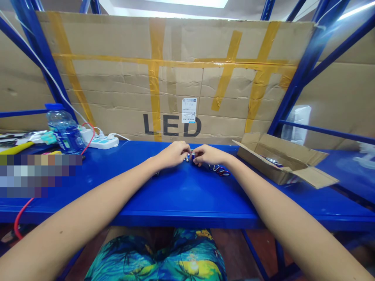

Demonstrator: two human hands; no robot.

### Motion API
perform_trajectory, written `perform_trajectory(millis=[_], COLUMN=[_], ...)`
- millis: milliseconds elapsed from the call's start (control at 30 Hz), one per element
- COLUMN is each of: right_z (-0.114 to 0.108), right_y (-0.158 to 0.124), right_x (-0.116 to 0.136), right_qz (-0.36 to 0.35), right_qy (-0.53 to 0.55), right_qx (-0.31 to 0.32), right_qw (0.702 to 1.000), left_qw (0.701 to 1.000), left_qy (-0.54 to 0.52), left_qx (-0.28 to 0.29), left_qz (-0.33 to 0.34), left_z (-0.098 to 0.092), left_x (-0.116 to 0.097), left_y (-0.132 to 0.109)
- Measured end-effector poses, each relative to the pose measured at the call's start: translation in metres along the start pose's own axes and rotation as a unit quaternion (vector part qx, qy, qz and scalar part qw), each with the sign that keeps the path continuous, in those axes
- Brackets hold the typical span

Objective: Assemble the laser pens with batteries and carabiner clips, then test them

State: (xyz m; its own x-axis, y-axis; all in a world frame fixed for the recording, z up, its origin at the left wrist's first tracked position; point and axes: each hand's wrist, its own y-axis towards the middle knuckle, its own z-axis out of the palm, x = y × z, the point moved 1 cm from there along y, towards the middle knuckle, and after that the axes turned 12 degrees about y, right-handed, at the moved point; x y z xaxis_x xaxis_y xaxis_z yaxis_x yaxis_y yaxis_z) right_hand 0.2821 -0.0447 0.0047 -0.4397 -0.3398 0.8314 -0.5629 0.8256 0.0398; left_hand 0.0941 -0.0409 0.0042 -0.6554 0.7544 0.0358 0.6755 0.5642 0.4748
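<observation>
My left hand [175, 153] reaches to the far middle of the blue tabletop, its fingers curled down at some small shiny metal pieces [187, 158]. What its fingertips hold is partly hidden. Close beside it, my right hand [208, 155] pinches a small dark-blue piece with a silvery end [193, 156] between thumb and fingers. Under my right wrist lie a few carabiners [222, 171], silver and dark red, on the table. Another small dark item [157, 173] shows partly behind my left forearm.
An open cardboard box [263, 166] with small items stands right. A large taped cardboard sheet [123, 89] forms the back. At left are a blue-capped bottle [66, 130], a white power strip [104, 142] and a red cable [21, 216]. Blue metal posts [299, 86] frame the table.
</observation>
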Motion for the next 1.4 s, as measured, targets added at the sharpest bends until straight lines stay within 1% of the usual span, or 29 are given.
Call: perform_trajectory(millis=[100, 167, 233, 367, 500, 567, 667, 767, 967, 1033, 1067, 1133, 1200, 1233, 1267, 1300, 1400], right_z=[-0.001, -0.001, -0.001, -0.001, -0.001, -0.001, -0.001, -0.002, -0.003, -0.002, -0.002, -0.002, -0.001, 0.000, 0.000, 0.000, 0.001], right_y=[0.000, 0.001, 0.001, 0.000, -0.002, -0.003, -0.002, -0.001, -0.001, -0.001, -0.001, -0.001, 0.000, 0.000, 0.001, 0.001, 0.002], right_x=[0.000, -0.001, -0.002, 0.001, 0.004, 0.005, 0.003, 0.001, 0.000, 0.000, 0.000, 0.000, -0.001, -0.002, -0.003, -0.004, -0.005], right_qz=[-0.003, -0.005, -0.006, -0.001, -0.002, -0.005, -0.007, -0.007, -0.010, -0.012, -0.013, -0.011, -0.006, -0.003, -0.002, -0.001, -0.001], right_qy=[0.002, 0.005, 0.009, 0.009, 0.007, 0.008, 0.009, 0.002, -0.004, -0.006, -0.006, -0.005, 0.002, 0.008, 0.015, 0.022, 0.045], right_qx=[0.007, 0.013, 0.016, 0.013, 0.019, 0.021, 0.021, 0.021, 0.022, 0.021, 0.019, 0.015, 0.013, 0.012, 0.012, 0.011, 0.006], right_qw=[1.000, 1.000, 1.000, 1.000, 1.000, 1.000, 1.000, 1.000, 1.000, 1.000, 1.000, 1.000, 1.000, 1.000, 1.000, 1.000, 0.999], left_qw=[0.995, 0.989, 0.984, 0.977, 0.980, 0.984, 0.984, 0.981, 0.977, 0.980, 0.984, 0.995, 0.999, 0.999, 0.998, 0.997, 0.996], left_qy=[0.057, 0.090, 0.120, 0.164, 0.137, 0.115, 0.077, 0.034, -0.001, -0.007, -0.009, -0.015, -0.030, -0.038, -0.045, -0.050, -0.055], left_qx=[0.071, 0.100, 0.112, 0.116, 0.117, 0.118, 0.150, 0.185, 0.213, 0.200, 0.176, 0.093, 0.006, -0.022, -0.036, -0.039, -0.021], left_qz=[0.040, 0.057, 0.068, 0.075, 0.078, 0.070, 0.053, 0.054, 0.020, 0.019, 0.019, 0.015, 0.015, 0.021, 0.031, 0.042, 0.064], left_z=[0.005, 0.007, 0.008, 0.009, 0.006, 0.003, 0.000, 0.001, 0.001, -0.001, -0.002, -0.005, -0.008, -0.008, -0.008, -0.008, -0.006], left_x=[0.002, 0.001, -0.001, -0.003, -0.004, -0.005, -0.005, -0.005, 0.000, 0.002, 0.003, 0.004, 0.003, 0.002, 0.000, -0.001, -0.004], left_y=[-0.001, -0.002, -0.003, -0.003, -0.003, -0.003, -0.004, -0.004, -0.003, -0.003, -0.003, -0.001, 0.001, 0.002, 0.002, 0.003, 0.002])
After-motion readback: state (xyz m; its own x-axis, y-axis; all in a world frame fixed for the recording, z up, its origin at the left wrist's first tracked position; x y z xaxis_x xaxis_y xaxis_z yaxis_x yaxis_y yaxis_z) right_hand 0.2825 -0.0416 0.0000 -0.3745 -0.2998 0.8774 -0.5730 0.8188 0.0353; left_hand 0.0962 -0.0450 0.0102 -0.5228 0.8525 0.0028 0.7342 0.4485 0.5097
